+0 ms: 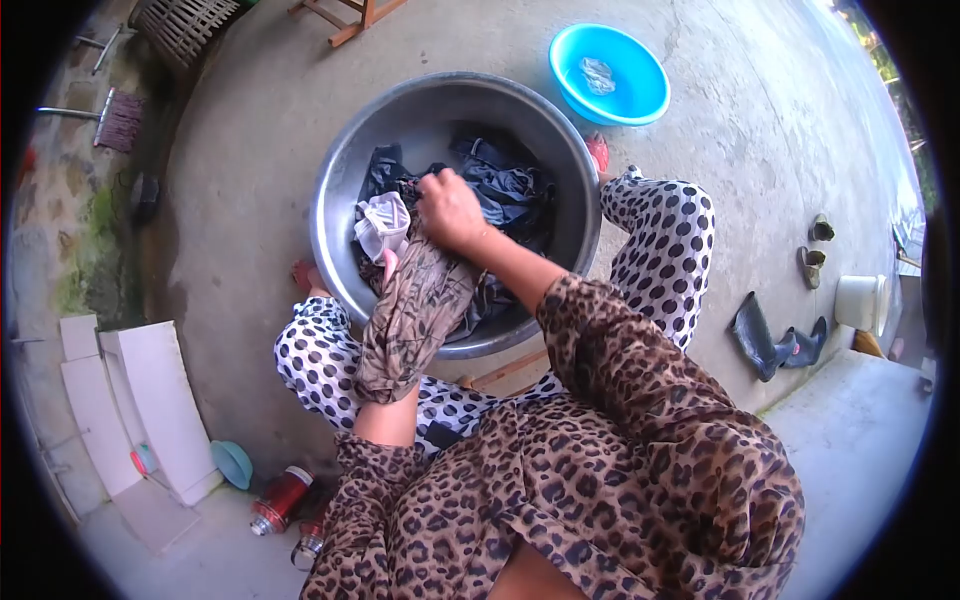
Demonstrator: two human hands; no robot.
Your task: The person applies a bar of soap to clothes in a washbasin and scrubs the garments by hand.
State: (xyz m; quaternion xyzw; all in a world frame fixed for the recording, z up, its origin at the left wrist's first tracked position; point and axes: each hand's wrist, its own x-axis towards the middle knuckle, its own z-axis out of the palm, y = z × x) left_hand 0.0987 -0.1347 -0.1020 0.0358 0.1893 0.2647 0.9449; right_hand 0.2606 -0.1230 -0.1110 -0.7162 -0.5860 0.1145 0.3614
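A large metal basin [340,140] stands between my knees with dark wet-looking clothes [500,185] in it. My left forearm [388,422] goes into a brown patterned garment [418,310], which covers my left hand completely. This cloth stretches from the forearm over the basin's near rim. Above the middle of the basin, my right hand [453,210] has its fingers curled closed on the garment's far end. Beside that hand lies a white and pinkish piece of cloth [382,225] with stripes.
A bright blue basin [640,85] holding a small pale cloth [598,76] sits beyond my right foot. To the right are dark boots [765,345], shoes [812,265] and a white bucket [860,303]. Red thermos flasks [283,500] and a teal bowl [231,465] stand lower left.
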